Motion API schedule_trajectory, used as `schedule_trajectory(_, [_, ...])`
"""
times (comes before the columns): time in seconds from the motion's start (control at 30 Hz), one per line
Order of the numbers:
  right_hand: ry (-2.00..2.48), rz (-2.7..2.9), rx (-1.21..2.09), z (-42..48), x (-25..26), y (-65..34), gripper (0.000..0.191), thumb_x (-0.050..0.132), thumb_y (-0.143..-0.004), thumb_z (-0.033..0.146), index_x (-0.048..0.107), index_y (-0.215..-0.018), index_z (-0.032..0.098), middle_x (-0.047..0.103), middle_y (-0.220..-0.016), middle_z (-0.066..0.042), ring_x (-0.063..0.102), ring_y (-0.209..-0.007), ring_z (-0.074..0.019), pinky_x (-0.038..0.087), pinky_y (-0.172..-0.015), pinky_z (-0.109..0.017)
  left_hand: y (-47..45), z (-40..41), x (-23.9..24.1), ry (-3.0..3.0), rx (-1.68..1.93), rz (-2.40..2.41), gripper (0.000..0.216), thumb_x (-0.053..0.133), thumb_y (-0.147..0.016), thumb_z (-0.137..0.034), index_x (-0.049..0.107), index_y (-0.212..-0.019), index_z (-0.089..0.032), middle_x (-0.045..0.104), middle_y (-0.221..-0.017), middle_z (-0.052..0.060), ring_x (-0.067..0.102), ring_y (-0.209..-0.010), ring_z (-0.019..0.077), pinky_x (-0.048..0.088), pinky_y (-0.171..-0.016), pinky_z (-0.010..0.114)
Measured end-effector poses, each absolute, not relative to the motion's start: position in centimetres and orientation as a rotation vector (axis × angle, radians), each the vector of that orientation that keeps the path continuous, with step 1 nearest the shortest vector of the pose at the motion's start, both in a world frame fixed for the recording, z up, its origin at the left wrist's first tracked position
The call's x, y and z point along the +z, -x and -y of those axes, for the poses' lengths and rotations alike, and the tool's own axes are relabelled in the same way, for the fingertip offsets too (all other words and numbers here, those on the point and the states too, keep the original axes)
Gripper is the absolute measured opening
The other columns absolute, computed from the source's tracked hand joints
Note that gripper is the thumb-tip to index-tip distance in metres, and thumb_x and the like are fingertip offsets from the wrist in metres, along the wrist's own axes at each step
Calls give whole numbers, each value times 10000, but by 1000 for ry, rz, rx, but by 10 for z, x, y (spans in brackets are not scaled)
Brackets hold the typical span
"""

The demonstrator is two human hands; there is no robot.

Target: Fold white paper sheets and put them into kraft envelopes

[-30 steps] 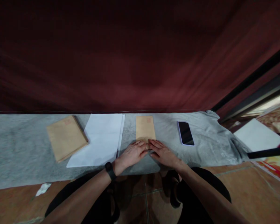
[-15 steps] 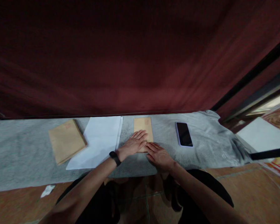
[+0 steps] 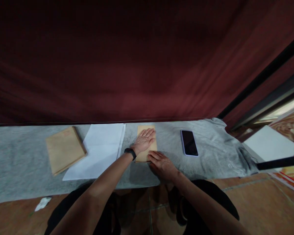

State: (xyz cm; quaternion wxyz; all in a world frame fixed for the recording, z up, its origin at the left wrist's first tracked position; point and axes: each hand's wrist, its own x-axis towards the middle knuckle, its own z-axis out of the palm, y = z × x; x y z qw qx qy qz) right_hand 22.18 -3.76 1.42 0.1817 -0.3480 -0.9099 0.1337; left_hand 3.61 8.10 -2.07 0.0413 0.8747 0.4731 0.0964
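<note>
A dark red curtain is hanging behind a long bench covered in grey cloth [image 3: 24, 153], and I am looking down on it from the head camera. A brown envelope [image 3: 147, 143] is lying near the bench's far edge, about midway along, with its long axis running from the near edge to the far edge. Whether anything is inside it, I cannot tell. My left hand [image 3: 144, 140] is pressing flat on it, fingers spread and released, pointing toward the far edge. My right hand [image 3: 161, 163] is resting open at the envelope's near end, grasping nothing. Toward the left end, white sheets [image 3: 98, 151] and a stack of brown envelopes [image 3: 63, 150] are lying side by side. A black phone [image 3: 189, 143] is lying toward the right end.
</note>
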Motion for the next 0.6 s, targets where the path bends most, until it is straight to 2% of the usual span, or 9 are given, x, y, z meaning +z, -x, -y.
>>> schedule_trajectory(0.37, [1017,2747,224,34,14,-221,349,535,-982,150,624,-1318,126,626,-1405,-145,582,-1300,-229,446,-1130,-351,-20,-42,-28,-2677,266,-1356,584,240,-1078,-432,332,-1589,-164,340,-1653,93,246,-1553,198,172,-1278,418])
schedule_trajectory(0.6, [1000,2802,199,35,16,-220,274,545,-969,121,669,-1214,127,689,-1279,-136,654,-1167,-223,496,-1043,-345,-14,-18,-22,-2557,252,-1313,586,178,-1088,-441,316,-1594,-179,303,-1671,82,204,-1563,178,160,-1281,413])
